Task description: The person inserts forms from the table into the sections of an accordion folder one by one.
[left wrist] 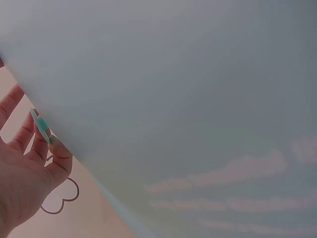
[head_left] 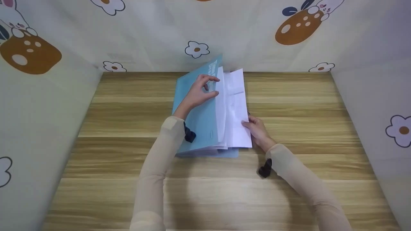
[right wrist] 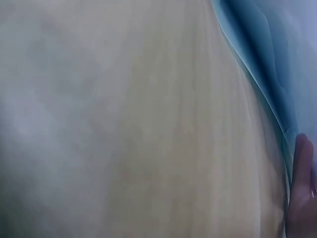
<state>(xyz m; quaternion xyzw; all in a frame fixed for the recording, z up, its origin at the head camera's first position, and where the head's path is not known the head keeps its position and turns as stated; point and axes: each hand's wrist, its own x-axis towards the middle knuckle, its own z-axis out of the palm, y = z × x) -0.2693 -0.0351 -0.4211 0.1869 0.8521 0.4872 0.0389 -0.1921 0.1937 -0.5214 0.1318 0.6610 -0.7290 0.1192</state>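
A blue folder [head_left: 199, 118] with pale lettering lies at the back middle of the table, its cover raised and tilted. White papers [head_left: 237, 106] stick out from its right side, creased near the top. My left hand [head_left: 200, 91] reaches over the cover, index finger and thumb curled at its right edge. In the left wrist view the cover [left wrist: 188, 99] fills most of the picture, and a small teal piece [left wrist: 41, 125] shows between the left fingertips. My right hand [head_left: 258, 130] pinches the papers' right edge, thumb on top, the other fingers mostly hidden underneath.
The wood-grain table [head_left: 218, 195] is bordered by pale cloth walls [head_left: 154, 35] printed with flowers and rabbits. The back wall stands right behind the folder. Black wrist cameras [head_left: 265, 168] sit at both cuffs.
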